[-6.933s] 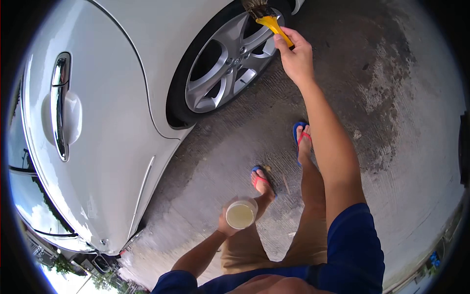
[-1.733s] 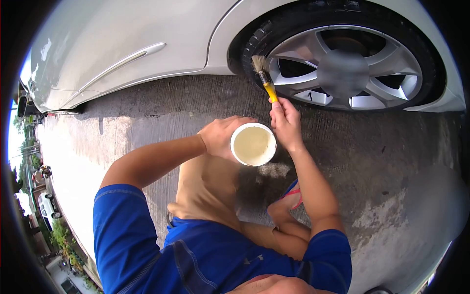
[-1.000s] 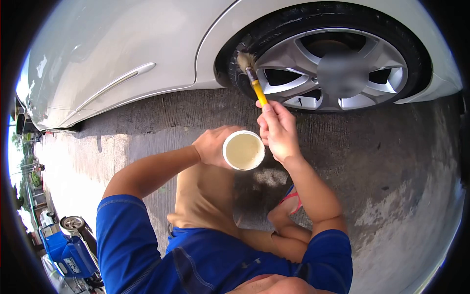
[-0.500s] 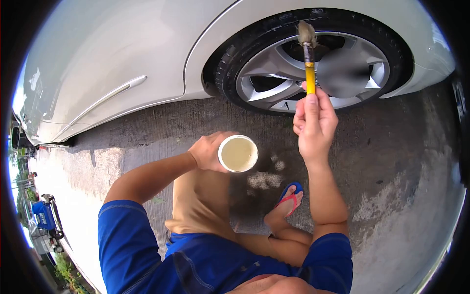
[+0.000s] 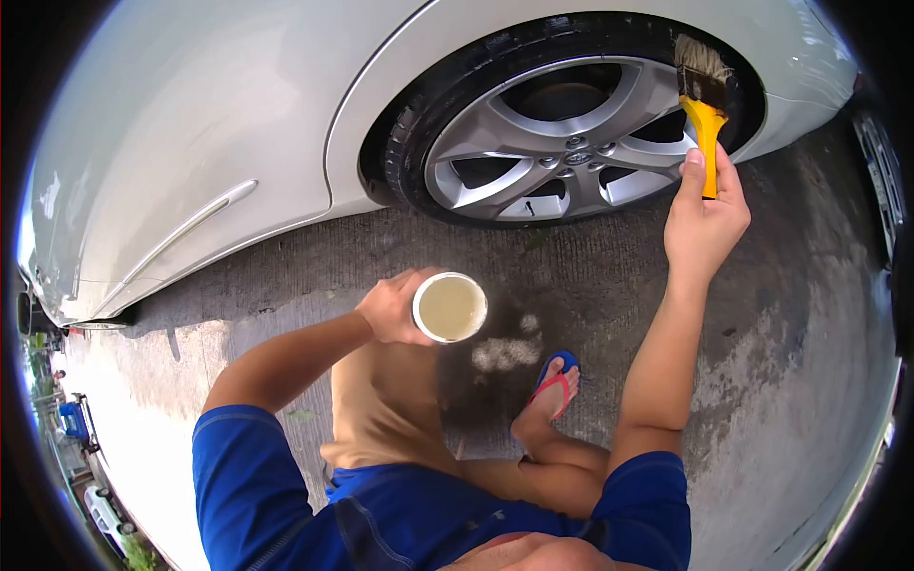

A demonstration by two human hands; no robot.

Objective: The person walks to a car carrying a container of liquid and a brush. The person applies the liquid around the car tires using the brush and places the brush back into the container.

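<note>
My right hand (image 5: 706, 214) grips the yellow handle of the brush (image 5: 705, 119), which has moved from the upper middle of the wheel half a second ago to the right side of the tyre (image 5: 452, 86). Its broad face now shows, where before I saw its narrow edge. The bristles overlap the tyre; I can't tell whether they touch. My left hand (image 5: 392, 306) still clasps the cup (image 5: 416, 306) of pale liquid (image 5: 451, 308), well apart from the brush.

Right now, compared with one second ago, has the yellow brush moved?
Yes, rightward: the yellow brush has gone from the left side of the wheel to its upper right.
</note>
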